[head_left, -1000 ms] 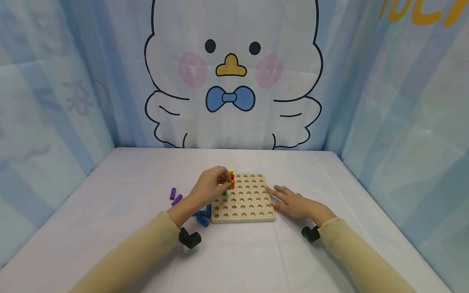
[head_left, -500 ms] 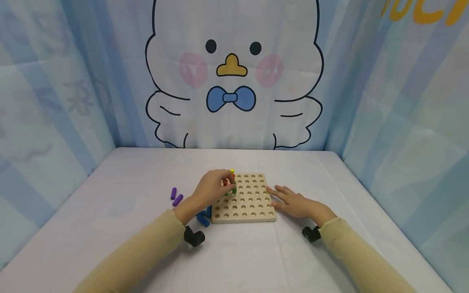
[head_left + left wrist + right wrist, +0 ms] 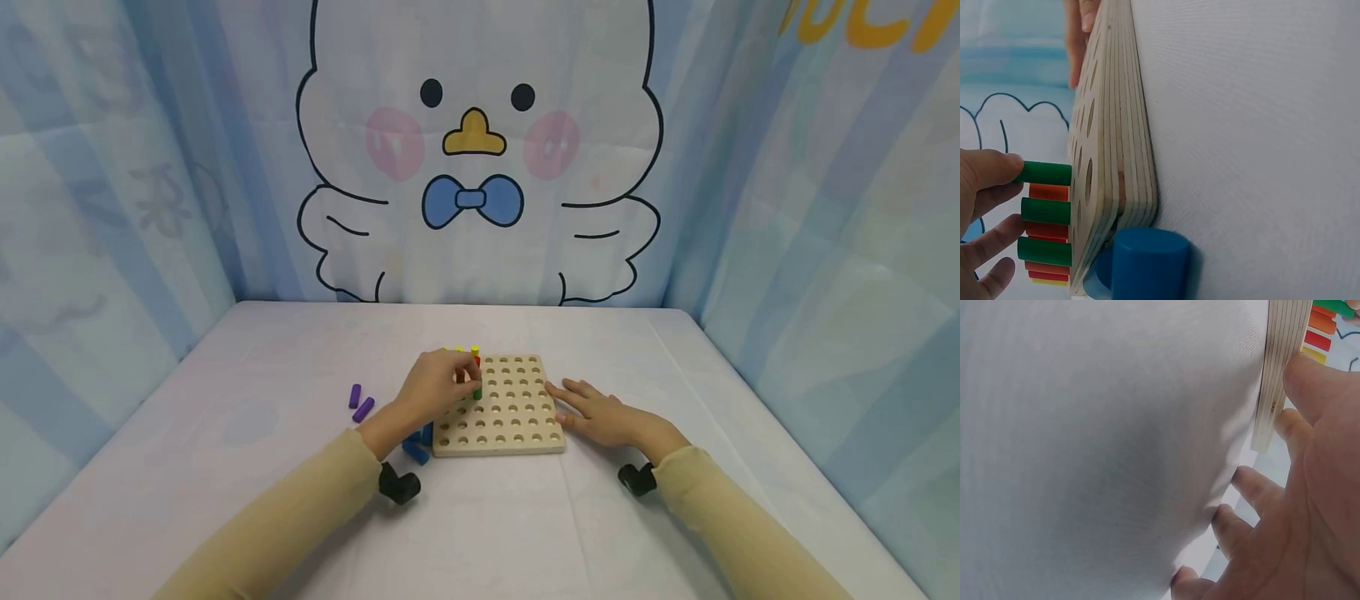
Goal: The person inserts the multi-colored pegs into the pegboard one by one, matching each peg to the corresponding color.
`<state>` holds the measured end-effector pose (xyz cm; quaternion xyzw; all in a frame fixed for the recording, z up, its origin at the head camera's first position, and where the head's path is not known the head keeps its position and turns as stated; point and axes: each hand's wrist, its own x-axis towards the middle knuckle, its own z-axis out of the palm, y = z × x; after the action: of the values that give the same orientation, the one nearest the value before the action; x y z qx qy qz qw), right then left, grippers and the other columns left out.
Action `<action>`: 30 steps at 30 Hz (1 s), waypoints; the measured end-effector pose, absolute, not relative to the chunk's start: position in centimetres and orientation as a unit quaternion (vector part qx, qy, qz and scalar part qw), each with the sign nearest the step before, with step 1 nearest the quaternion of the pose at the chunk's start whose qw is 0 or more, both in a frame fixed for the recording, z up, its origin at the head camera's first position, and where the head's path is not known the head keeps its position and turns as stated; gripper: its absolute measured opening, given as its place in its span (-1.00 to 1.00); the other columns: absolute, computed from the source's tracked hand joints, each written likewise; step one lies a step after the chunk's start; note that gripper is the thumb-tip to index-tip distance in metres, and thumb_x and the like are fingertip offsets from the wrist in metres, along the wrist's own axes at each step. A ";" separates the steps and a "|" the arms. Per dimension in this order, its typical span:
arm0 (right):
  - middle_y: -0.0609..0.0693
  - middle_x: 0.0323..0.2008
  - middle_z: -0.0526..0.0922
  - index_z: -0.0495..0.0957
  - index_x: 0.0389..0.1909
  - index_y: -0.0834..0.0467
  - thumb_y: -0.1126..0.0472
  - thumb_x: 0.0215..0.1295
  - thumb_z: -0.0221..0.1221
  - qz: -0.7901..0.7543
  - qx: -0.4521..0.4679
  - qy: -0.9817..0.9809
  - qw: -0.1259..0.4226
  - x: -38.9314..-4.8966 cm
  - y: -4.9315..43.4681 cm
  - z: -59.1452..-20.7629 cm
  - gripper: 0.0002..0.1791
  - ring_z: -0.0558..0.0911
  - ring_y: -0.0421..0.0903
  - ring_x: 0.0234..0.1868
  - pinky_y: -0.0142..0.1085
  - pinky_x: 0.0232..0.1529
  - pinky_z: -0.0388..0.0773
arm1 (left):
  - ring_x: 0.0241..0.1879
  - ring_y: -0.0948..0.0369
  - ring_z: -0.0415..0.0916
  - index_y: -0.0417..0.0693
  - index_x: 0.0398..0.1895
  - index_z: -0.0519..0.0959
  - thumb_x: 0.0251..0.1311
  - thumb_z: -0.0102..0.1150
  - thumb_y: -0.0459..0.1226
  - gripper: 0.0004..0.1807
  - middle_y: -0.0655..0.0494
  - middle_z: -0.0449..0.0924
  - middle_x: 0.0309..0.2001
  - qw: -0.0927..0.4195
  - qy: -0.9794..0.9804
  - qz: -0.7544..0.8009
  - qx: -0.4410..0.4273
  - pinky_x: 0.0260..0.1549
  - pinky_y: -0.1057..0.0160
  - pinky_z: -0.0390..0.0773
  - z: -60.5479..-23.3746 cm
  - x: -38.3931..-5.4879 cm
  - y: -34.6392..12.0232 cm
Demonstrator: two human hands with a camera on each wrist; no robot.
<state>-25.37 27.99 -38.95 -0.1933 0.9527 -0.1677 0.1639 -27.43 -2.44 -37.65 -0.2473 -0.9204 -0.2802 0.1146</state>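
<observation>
My left hand pinches a green peg between thumb and index finger. The peg stands upright with its lower end at the face of the wooden pegboard; how deep it sits is hard to tell. Beside it, two more green pegs stand in the board, with orange, red and yellow pegs in rows behind. In the head view my left hand hides most of them. At the board's right edge, my right hand rests with fingers spread, thumb and index finger touching the side.
Blue pegs lie on the table against the board's near left corner. Further left are two purple pegs. A white cloth covers the table, and printed curtains stand around its back and sides.
My left hand has moved slightly right and toward me, bringing the green peg down to the board beside the other green ones. The right hand has stayed at the board's edge.
</observation>
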 end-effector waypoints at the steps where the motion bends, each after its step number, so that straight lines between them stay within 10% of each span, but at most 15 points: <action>1: 0.28 0.65 -0.07 0.00 0.66 -0.03 -0.21 0.63 -0.12 -0.167 -0.194 0.953 0.163 -25.4 28.0 -38.9 -0.27 -0.15 0.37 0.64 0.49 0.46 -0.19 | -0.38 0.23 0.43 0.14 -0.36 0.67 0.27 0.43 -0.21 -0.90 0.20 0.60 -0.41 0.114 -0.920 -0.283 -0.248 -0.37 0.25 0.46 -37.6 -27.4 -2.4; 30: 0.29 0.64 -0.07 0.01 0.66 -0.03 -0.21 0.63 -0.13 -0.162 -0.194 0.954 0.160 -25.1 27.7 -38.8 -0.27 -0.14 0.37 0.64 0.49 0.45 -0.17 | -0.06 0.11 0.60 0.06 -0.28 0.66 0.32 0.35 -0.29 -0.95 0.16 0.67 -0.16 0.067 -0.927 -0.291 -0.228 0.03 0.09 0.63 -37.6 -26.6 -3.3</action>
<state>-25.10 27.74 -38.78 -0.1943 0.9541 -0.1625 0.1598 -26.59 -3.28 -37.62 -0.2279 -0.9266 -0.2915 0.0674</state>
